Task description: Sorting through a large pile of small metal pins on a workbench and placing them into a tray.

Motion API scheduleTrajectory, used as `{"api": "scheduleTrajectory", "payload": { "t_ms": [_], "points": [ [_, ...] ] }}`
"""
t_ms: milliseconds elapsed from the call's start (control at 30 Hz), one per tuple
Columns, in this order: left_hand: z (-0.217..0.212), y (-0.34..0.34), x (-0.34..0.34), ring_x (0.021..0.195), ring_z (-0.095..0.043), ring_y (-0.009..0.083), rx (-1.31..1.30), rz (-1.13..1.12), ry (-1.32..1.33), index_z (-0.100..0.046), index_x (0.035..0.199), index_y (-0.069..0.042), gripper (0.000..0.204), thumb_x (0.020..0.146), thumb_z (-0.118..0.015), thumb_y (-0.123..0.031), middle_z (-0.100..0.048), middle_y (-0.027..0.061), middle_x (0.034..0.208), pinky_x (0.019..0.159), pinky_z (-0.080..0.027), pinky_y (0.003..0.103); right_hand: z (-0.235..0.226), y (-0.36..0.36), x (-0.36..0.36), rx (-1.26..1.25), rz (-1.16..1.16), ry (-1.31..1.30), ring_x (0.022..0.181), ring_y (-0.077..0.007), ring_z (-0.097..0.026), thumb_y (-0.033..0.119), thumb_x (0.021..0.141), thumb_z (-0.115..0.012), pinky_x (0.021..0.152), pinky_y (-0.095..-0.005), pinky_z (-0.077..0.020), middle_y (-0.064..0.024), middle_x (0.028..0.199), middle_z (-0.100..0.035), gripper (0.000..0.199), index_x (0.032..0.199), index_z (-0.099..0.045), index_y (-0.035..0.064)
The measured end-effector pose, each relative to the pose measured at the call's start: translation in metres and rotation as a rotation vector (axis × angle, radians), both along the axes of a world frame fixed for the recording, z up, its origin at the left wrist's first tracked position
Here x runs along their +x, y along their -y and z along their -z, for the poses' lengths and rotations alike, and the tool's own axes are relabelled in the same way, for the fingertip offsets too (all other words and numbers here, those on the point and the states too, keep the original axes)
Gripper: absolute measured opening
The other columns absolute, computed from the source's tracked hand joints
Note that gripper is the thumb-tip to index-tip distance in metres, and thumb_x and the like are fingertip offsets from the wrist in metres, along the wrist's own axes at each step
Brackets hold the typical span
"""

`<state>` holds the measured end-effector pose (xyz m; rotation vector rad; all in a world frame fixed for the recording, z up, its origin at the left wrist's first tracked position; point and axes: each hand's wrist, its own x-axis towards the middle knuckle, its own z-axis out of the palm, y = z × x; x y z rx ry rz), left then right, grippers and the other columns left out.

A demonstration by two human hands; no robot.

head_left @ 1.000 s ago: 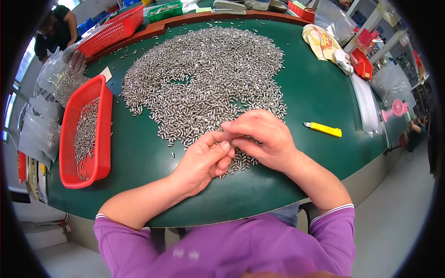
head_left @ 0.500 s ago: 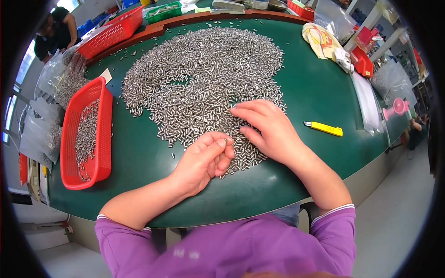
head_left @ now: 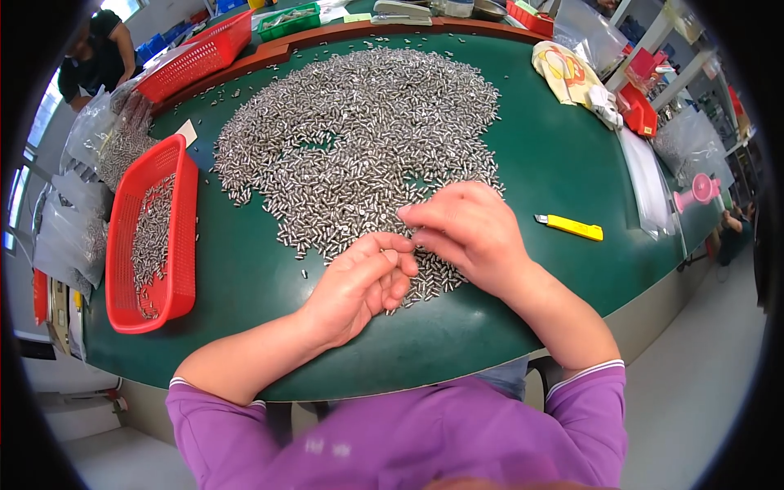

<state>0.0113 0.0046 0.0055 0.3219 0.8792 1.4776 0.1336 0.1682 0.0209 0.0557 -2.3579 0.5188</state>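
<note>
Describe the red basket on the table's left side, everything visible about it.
The red basket is a shallow rectangular tray of what looks like plastic mesh, with a solid rim. It lies flat near the left edge of the green table, long side running away from the person. A layer of small metal pins partly covers its bottom. Neither hand touches it.

There are two hands, the left hand [head_left: 355,282] and the right hand [head_left: 469,233]. Small metal pins [head_left: 359,131] are too many to count. Two red baskets [head_left: 151,233] [head_left: 200,53], one green tray [head_left: 286,20], one yellow cutter [head_left: 570,228].
</note>
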Motion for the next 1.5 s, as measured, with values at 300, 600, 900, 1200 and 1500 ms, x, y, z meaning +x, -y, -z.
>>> {"api": "scheduleTrajectory", "payload": {
  "t_ms": [300, 600, 900, 1200, 1500],
  "points": [
    [0.007, 0.001, -0.004, 0.067, -0.046, 0.0083, 0.034, 0.031, -0.041, -0.052, 0.111, -0.01, 0.018, 0.099, -0.053, -0.023, -0.057, 0.0018, 0.088, 0.057, -0.039, 0.022, 0.0, 0.009, -0.002, -0.266, -0.047, 0.093, 0.102, -0.0288, -0.061, 0.005, 0.078, -0.066, 0.088, -0.0427, -0.0472, -0.0087, 0.107, -0.066, 0.039, 0.117, -0.065, 0.0113],
    [0.002, 0.0, -0.003, 0.059, -0.041, 0.0097, -0.015, -0.014, 0.05, -0.053, 0.105, -0.007, 0.02, 0.102, -0.044, -0.024, -0.055, 0.0051, 0.087, 0.049, -0.032, 0.022, 0.019, -0.009, -0.002, 0.024, 0.111, 0.318, 0.096, -0.0275, -0.056, 0.01, 0.076, -0.069, 0.085, -0.0402, -0.0447, -0.0053, 0.094, -0.062, 0.015, 0.091, -0.066, 0.0097],
    [0.003, 0.001, -0.001, 0.071, -0.05, 0.0096, 0.01, 0.017, 0.005, -0.049, 0.114, -0.007, 0.02, 0.097, -0.054, -0.017, -0.058, 0.0024, 0.092, 0.062, -0.042, 0.024, -0.001, 0.004, -0.001, -0.136, -0.109, 0.088, 0.093, -0.0245, -0.059, 0.006, 0.077, -0.07, 0.081, -0.0374, -0.0464, -0.0028, 0.093, -0.061, 0.014, 0.09, -0.067, 0.0109],
    [0.003, 0.0, -0.003, 0.067, -0.046, 0.0107, 0.029, 0.028, 0.029, -0.054, 0.105, -0.009, 0.013, 0.099, -0.049, -0.02, -0.057, 0.0026, 0.087, 0.057, -0.037, 0.024, 0.005, -0.007, 0.006, -0.035, 0.104, 0.206, 0.1, -0.0271, -0.057, 0.011, 0.077, -0.069, 0.088, -0.0412, -0.0455, -0.0054, 0.102, -0.063, 0.025, 0.102, -0.068, 0.0101],
    [0.003, 0.002, -0.006, 0.068, -0.047, 0.0126, -0.013, 0.04, 0.078, -0.053, 0.108, -0.007, 0.017, 0.097, -0.046, -0.019, -0.057, 0.0043, 0.089, 0.06, -0.038, 0.025, 0.014, -0.012, -0.002, 0.072, 0.152, 0.27, 0.092, -0.0254, -0.058, 0.007, 0.075, -0.069, 0.079, -0.0398, -0.0464, -0.0036, 0.092, -0.063, 0.013, 0.087, -0.064, 0.0103]
  ]
}}
